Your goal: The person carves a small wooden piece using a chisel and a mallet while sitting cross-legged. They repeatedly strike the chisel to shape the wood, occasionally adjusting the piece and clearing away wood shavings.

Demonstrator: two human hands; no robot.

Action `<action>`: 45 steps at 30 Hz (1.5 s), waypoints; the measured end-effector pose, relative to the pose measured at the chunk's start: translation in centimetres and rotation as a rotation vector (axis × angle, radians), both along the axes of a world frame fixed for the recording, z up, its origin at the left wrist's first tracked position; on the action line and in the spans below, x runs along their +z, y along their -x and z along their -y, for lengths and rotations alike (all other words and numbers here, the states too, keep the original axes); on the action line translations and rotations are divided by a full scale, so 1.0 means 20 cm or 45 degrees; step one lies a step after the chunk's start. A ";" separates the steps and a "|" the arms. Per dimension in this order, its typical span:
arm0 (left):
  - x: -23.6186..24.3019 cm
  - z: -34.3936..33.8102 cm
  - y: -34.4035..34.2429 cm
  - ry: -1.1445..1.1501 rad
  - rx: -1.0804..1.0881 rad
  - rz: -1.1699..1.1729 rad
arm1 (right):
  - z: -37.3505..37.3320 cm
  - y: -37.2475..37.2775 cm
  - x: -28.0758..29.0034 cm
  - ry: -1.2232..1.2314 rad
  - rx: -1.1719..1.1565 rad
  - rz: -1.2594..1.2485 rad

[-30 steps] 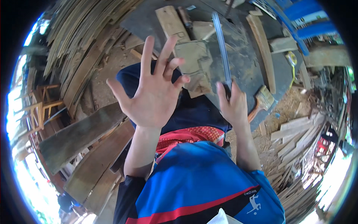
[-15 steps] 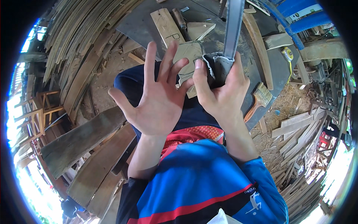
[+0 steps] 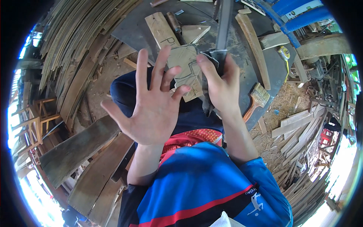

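Note:
My left hand [image 3: 153, 113] is raised palm up with its fingers spread, holding nothing. My right hand [image 3: 223, 87] is closed around the dark, ragged-edged wrap [image 3: 214, 56] at the lower end of a long flat metal blade [image 3: 224, 26]. The blade points away from me over the dark work surface [image 3: 230, 64]. Just beyond my left fingertips lies a pale wooden piece [image 3: 185, 56] with dark drawn outlines. Against it rests a wooden board [image 3: 159, 28] with marks on it. A tool with a rounded brown handle [image 3: 173, 20] lies beside that board.
To the right lie a long curved wooden strip [image 3: 253, 49], a paintbrush [image 3: 259, 98] and a yellow tape measure [image 3: 283, 53]. A blue metal frame [image 3: 298, 22] stands at the far right. Stacked planks [image 3: 75, 45] and broad boards [image 3: 79, 145] occupy the left; scrap wood [image 3: 298, 125] covers the right-hand ground.
My left hand has dropped slightly toward me and left, still spread. My right hand has moved a little left and nearer with the blade, showing more of the drawn-on wood.

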State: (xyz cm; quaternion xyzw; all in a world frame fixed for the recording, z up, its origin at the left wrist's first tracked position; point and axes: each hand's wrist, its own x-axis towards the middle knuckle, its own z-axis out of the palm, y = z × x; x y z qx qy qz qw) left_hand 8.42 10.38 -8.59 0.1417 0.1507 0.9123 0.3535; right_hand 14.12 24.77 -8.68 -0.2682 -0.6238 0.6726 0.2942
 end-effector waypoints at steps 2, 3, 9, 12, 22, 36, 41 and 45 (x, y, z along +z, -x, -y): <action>0.00 0.00 0.00 -0.009 -0.002 -0.100 | -0.04 -0.01 -0.06 0.143 0.037 0.038; 0.00 0.00 -0.01 -0.005 0.004 -0.151 | -0.05 -0.01 -0.07 0.182 0.042 0.021; -0.04 0.01 -0.07 0.230 0.200 -0.775 | -0.10 0.04 -0.08 0.416 0.078 -0.007; -0.07 0.00 -0.08 0.265 0.276 -0.889 | -0.13 0.06 -0.09 0.492 0.078 0.005; -0.17 -0.15 -0.04 0.563 0.789 -1.927 | -0.08 0.16 -0.14 0.458 -0.115 -0.034; -0.22 -0.14 0.03 0.451 0.794 -1.626 | -0.04 0.19 -0.10 0.552 -0.089 -0.131; -0.22 -0.13 0.01 0.553 0.603 -1.687 | -0.01 0.20 -0.02 0.539 -0.221 -0.036; -0.10 -0.10 -0.05 0.353 0.430 -0.902 | -0.06 0.16 -0.06 0.544 -0.042 -0.048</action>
